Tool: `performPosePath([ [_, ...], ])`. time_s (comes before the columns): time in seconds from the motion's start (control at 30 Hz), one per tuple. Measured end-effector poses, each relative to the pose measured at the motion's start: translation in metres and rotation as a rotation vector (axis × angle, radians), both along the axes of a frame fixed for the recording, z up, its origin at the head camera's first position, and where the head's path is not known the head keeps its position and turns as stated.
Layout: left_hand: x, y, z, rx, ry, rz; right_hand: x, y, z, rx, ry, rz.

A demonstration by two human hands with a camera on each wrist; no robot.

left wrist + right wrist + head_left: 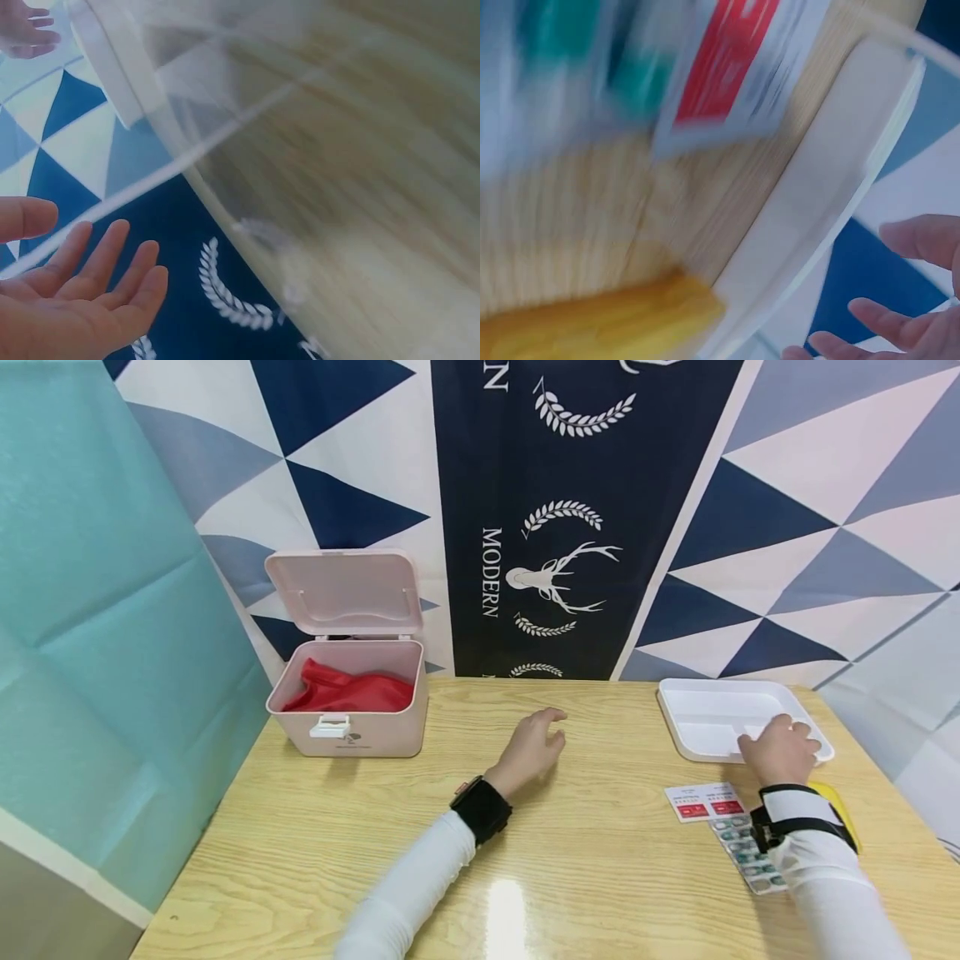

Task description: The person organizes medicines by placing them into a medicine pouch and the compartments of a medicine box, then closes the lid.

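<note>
Right hand [780,747] over near edge of white tray [678,727], fingers loose, gripping nothing. Left hand [532,747] flat, empty, mid table [585,877]. Tray at table's far right; looks light, stiff, smooth. Grab by rim.

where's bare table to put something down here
Free: the wood between the pink box and the left hand, and the near edge below it. Crowded: the right side, where the right hand, white tray, red-labelled packets and blister strip cluster.
</note>
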State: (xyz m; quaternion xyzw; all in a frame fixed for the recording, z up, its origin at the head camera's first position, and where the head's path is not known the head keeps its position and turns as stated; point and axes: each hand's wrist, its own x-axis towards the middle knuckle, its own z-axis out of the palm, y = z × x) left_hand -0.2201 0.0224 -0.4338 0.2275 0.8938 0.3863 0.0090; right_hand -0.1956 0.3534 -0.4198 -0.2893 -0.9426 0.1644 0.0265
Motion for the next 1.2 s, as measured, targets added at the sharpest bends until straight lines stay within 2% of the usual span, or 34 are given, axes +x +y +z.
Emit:
performPosePath([
  [0.17,0.002,0.022,0.004,-0.071,-0.021,-0.011,0.003,0.02,0.002,-0.007,-0.14,-0.062],
  [0.5,0.003,0.061,0.01,-0.214,-0.045,-0.085,0.002,0.039,0.0,-0.1,-0.295,-0.094],
  [0.67,0.007,0.076,0.011,-0.253,-0.063,-0.111,0.002,0.046,-0.003,-0.124,-0.304,-0.093],
  [0.8,0.007,0.085,0.011,-0.293,-0.064,-0.108,0.001,0.048,-0.004,-0.106,-0.295,-0.073],
  [1.03,0.001,0.096,0.009,-0.354,-0.083,-0.105,-0.001,0.038,-0.003,-0.104,-0.295,0.007],
  [1.2,0.0,0.102,0.003,-0.41,-0.108,-0.089,0.0,0.021,-0.003,-0.08,-0.257,0.102],
])
